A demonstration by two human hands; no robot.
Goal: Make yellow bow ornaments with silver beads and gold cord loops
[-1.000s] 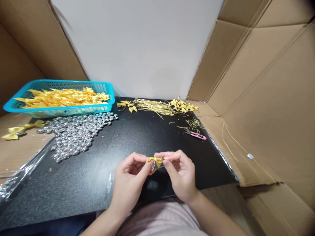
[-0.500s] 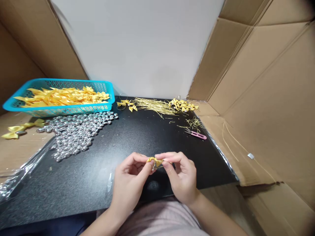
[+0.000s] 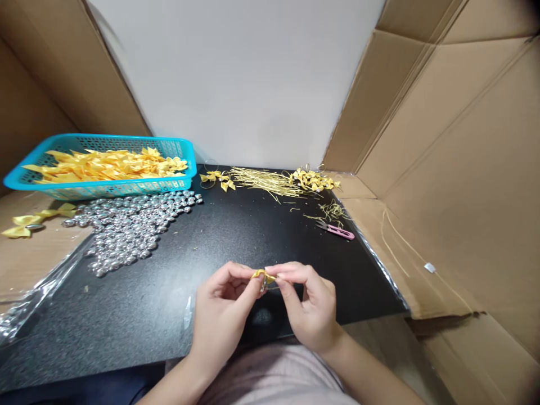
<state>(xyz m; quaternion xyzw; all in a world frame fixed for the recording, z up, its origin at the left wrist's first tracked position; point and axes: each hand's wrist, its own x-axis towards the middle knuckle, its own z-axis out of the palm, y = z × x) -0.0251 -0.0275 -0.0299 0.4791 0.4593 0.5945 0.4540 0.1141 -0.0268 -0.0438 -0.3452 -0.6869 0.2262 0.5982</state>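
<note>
Item: one small yellow ribbon bow (image 3: pixel 265 275), held in the air just above the near part of the black tabletop (image 3: pixel 236 236), between my two hands and in front of my lap. My left hand (image 3: pixel 223 315) pinches its left end between thumb and forefinger, the remaining fingers curled loosely under; my right hand (image 3: pixel 310 306) pinches the right end the same way, thumb below and forefinger on top, so both sets of fingertips are closed on the bow and nearly meet over it. Long axis of the bow: left to right across my view, running from one pinch to the other, with a small silvery piece hanging at its middle (too small for me to tell just what it is). Neither hand is nearer; the bow sits at the meeting point of both, a little closer to the left fingertips. Surroundings, listed: a heap of silver beads (image 3: pixel 126 230) well off to my left on the tabletop; behind it a turquoise basket (image 3: pixel 185 163) filled with yellow ribbon pieces; gold wire strands (image 3: pixel 264 181) along the far edge; a small cluster of finished bows (image 3: pixel 313 180) beside them; pink thread snips (image 3: pixel 336 229) lying ahead and to my right, well apart from my right hand; cardboard walls (image 3: pixel 455 152) on both sides.
</note>
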